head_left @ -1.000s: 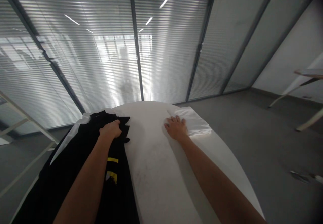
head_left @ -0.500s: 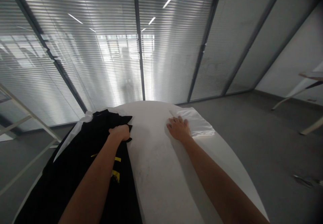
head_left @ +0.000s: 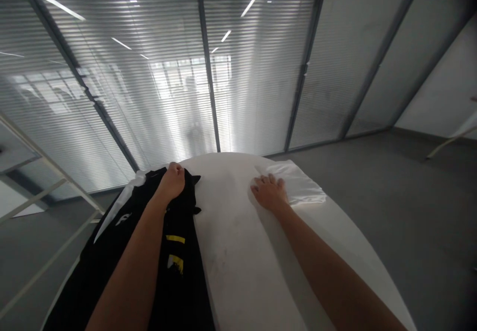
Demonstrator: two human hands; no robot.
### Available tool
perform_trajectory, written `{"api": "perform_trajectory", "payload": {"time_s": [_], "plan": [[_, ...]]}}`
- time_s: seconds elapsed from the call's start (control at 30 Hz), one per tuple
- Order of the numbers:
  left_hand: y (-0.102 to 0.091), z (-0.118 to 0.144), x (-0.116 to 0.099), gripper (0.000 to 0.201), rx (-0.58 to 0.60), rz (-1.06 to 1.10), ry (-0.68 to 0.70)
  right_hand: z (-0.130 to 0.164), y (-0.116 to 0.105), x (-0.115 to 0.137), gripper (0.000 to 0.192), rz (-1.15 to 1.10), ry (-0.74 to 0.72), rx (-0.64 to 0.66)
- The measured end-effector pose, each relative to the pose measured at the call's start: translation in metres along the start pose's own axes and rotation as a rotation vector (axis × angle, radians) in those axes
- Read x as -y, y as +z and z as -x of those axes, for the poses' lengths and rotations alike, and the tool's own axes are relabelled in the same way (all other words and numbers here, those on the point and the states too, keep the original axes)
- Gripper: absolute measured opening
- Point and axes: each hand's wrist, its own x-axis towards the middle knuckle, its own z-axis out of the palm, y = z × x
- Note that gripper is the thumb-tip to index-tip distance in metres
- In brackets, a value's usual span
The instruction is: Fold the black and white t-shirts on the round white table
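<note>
Nearest, two bare forearms reach out over a white table (head_left: 238, 271) that runs from the near edge to a rounded far end. On the left, a black garment (head_left: 112, 266) lies draped along the table's left side and hangs off its edge; it bears yellow marks (head_left: 175, 251) near the forearm and a small white logo (head_left: 122, 218) farther left. A strip of white cloth (head_left: 128, 189) shows at its far left border, whether a lining or a separate piece I cannot tell.

Farther out, the left hand (head_left: 172, 181) sits at the garment's far end with its fingers curled shut on a bunch of the black fabric, which rises into a small peak there, so the grip seems to lift or drag the cloth rather than pin it. To the right, well apart from it, the right hand (head_left: 269, 192) lies palm down with fingers spread and flat, its fingertips on the near left edge of a folded white cloth (head_left: 303, 189) at the table's far right; the flat press looks meant to hold or smooth the fold.

Beyond the table stands a glass wall with blinds (head_left: 186, 82), dark frames between its panes, and grey floor (head_left: 410, 197) to the right. A pale frame (head_left: 40, 182) crosses the far left.
</note>
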Motion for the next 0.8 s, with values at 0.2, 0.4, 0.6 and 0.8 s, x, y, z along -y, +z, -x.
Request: {"api": "perform_trajectory", "payload": {"time_s": [0.2,0.4,0.6,0.8], "plan": [[-0.021,0.005,-0.036,0.014,-0.161,0.419,-0.019,0.0,-0.013,0.01,0.041,-0.091,0.03,-0.053],[-0.044,0.032,-0.063,0.022,0.053,0.605,0.01,0.007,-0.037,0.069,0.051,-0.965,-0.211,0.215],[-0.039,0.074,-0.072,0.021,0.157,0.371,0.238,0.045,-0.071,0.129,0.045,-1.73,-0.272,0.594],[-0.028,0.103,-0.069,0.026,0.012,0.124,0.202,0.052,-0.078,0.135,0.032,-2.036,-0.042,0.69]]}}
